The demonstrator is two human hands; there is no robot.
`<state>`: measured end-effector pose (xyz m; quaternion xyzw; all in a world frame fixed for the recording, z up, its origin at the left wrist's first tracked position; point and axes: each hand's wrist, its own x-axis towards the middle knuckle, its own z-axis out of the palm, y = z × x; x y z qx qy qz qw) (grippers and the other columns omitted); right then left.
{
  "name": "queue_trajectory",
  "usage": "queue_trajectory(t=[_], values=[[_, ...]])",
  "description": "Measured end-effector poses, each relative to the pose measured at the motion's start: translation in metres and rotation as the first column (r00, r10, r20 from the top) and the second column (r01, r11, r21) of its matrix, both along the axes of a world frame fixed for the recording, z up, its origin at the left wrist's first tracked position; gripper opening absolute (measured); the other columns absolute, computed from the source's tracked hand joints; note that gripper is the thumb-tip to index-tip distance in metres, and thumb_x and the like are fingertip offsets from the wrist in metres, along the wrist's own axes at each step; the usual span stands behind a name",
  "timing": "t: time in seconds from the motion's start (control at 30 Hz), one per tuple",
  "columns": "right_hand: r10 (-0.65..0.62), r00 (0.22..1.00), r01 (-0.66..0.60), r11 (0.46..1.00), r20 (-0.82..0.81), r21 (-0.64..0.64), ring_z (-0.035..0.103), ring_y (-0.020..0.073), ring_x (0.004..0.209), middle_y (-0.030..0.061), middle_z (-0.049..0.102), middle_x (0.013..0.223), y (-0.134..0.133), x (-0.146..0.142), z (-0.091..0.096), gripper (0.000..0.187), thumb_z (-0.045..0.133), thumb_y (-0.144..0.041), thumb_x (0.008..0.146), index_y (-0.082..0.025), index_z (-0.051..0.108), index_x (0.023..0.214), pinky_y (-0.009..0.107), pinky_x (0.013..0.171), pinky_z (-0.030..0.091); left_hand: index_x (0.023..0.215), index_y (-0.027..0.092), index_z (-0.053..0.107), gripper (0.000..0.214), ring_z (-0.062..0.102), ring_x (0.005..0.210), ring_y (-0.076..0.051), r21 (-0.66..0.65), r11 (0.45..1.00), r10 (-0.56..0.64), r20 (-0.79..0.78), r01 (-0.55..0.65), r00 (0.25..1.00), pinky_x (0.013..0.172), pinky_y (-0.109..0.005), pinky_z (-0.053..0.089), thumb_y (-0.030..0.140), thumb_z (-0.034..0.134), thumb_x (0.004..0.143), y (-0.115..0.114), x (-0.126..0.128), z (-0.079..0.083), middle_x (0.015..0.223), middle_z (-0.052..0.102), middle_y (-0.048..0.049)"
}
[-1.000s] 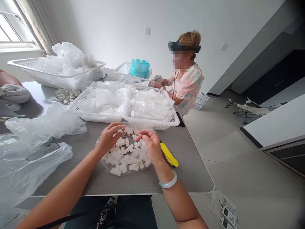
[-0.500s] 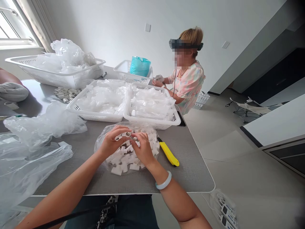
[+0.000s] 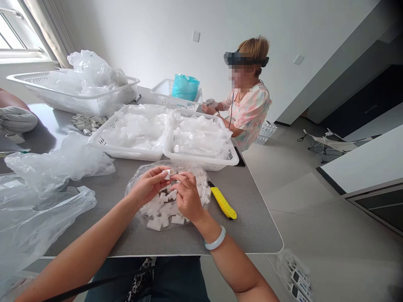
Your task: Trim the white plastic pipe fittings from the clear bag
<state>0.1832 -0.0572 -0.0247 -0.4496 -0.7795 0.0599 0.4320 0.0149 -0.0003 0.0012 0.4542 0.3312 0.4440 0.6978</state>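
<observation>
My left hand (image 3: 147, 185) pinches a small white plastic tube fitting (image 3: 168, 172) between thumb and fingers, lifted just above the heap. My right hand (image 3: 187, 195) is closed beside it, its fingertips meeting the same fitting from the right. Both hands hover over a pile of several white fittings (image 3: 163, 209) lying on an opened clear plastic bag (image 3: 134, 188) on the grey table (image 3: 248, 226). A yellow utility knife (image 3: 222, 202) lies just right of the pile.
Two white baskets of clear bags (image 3: 135, 130) (image 3: 201, 142) stand behind the pile, two more (image 3: 75, 94) (image 3: 174, 94) farther back. Loose plastic bags (image 3: 47, 184) cover the left. A person (image 3: 247, 105) sits opposite; a gloved hand (image 3: 17, 119) rests at far left. The table edge runs right.
My right hand has moved left from the pile's right side to meet my left hand. The fitting in my left hand has been lifted slightly off the heap.
</observation>
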Motion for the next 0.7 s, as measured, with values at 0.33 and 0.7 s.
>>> queue_trajectory(t=[0.33,0.7], values=[[0.037,0.999,-0.038,0.999,-0.017,-0.027,0.046,0.0249,0.131,0.0068,0.068,0.120,0.001,-0.002,-0.002,0.035,0.044,-0.003,0.080,-0.024,0.072,0.079,0.046,0.109,0.045,0.089,0.017,0.071,0.033,0.065,0.067,-0.015,0.090,0.991,-0.084,-0.109,0.094,0.990,0.058,-0.025,0.054,0.042,0.084,0.072,-0.005,0.003,0.002,0.078,0.070,-0.0032],[-0.066,0.874,0.001,0.991,-0.481,-0.134,0.062,0.0216,0.116,0.0045,0.077,0.097,0.000,0.006,0.017,0.030,0.043,-0.012,0.086,-0.025,0.067,0.075,0.043,0.101,0.051,0.100,0.020,0.071,0.034,0.071,0.081,-0.018,0.199,0.961,0.202,-0.027,-0.193,0.979,0.080,-0.032,0.060,0.036,0.085,0.074,0.007,-0.007,0.002,0.086,0.071,-0.0019]])
